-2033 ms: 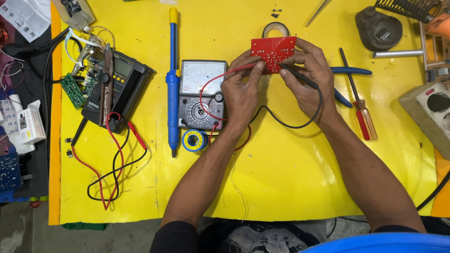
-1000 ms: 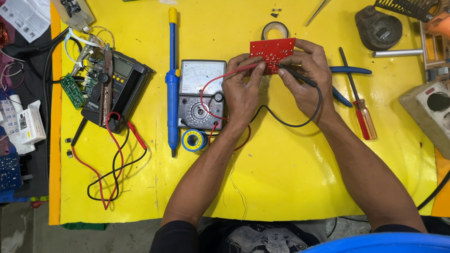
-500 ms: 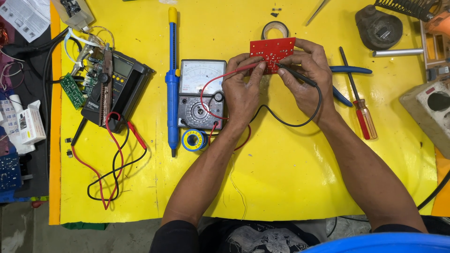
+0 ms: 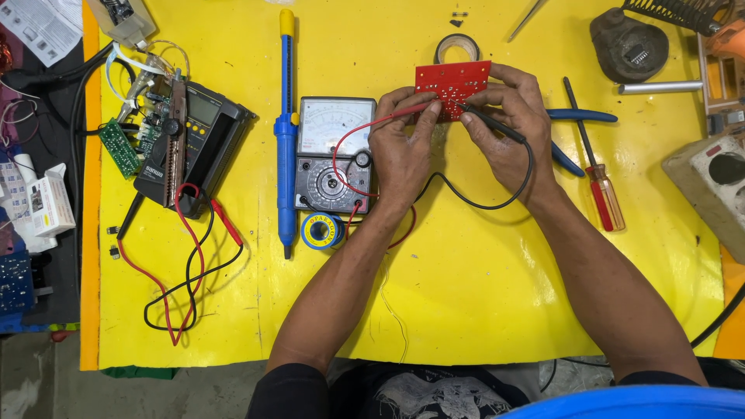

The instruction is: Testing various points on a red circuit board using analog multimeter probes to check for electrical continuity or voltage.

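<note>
2 hands work over a red circuit board [image 4: 452,84] near the far edge of the yellow worktop [image 4: 466,295], a little right of its middle. The left hand [image 4: 403,151] has its fingers closed on the board's near left corner and also pinches a red probe [image 4: 396,115], whose tip lies against the board. The right hand [image 4: 508,128] holds the board's right side with its upper fingers, while thumb and forefinger grip a black probe [image 4: 485,122] like a pen, tip down on the board's near edge.

A red lead [image 4: 341,167] and a black lead [image 4: 481,203] run from the probes back to a grey dial meter [image 4: 335,164], which lies flat just left of the left hand. A small blue and yellow spool of solder [image 4: 322,230] sits touching the meter's near edge. A blue solder sucker [image 4: 285,132] lies lengthwise just beside the meter's left side.

A roll of tape [image 4: 456,48] lies just beyond the board. To the right of the right hand lie blue-handled pliers [image 4: 578,116] and a red-handled screwdriver [image 4: 596,171], the 2 crossing each other. Toward the left edge rests a black meter [image 4: 198,143] with green circuit boards [image 4: 120,147] stacked on it and 2 more leads, red and black [image 4: 186,271], looping toward the near edge.
</note>
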